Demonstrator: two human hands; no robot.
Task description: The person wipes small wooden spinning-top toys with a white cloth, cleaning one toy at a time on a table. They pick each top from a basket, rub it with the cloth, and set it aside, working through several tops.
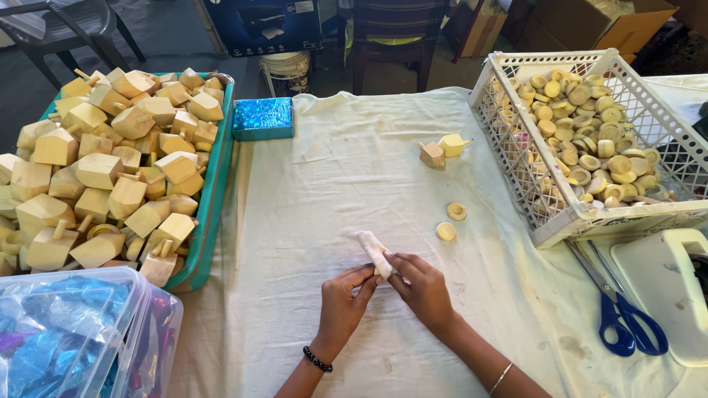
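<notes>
Fingers [366, 278] of both hands pinched on a white wrapped piece [374, 250], glittery blue box [262, 117] beyond.

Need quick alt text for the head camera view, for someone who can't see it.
Both hands, left hand and right hand, hold a small white wrapped piece over a cloth-covered table. A teal tray of wooden blocks stands to the left, a white basket of wooden rings to the right, blue scissors nearby.

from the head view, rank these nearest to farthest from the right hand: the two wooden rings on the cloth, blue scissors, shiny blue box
From the right hand:
1. Wooden rings, just above it on the cloth.
2. Blue scissors, off to its right.
3. Shiny blue box, far up-left beside the teal tray.
</notes>
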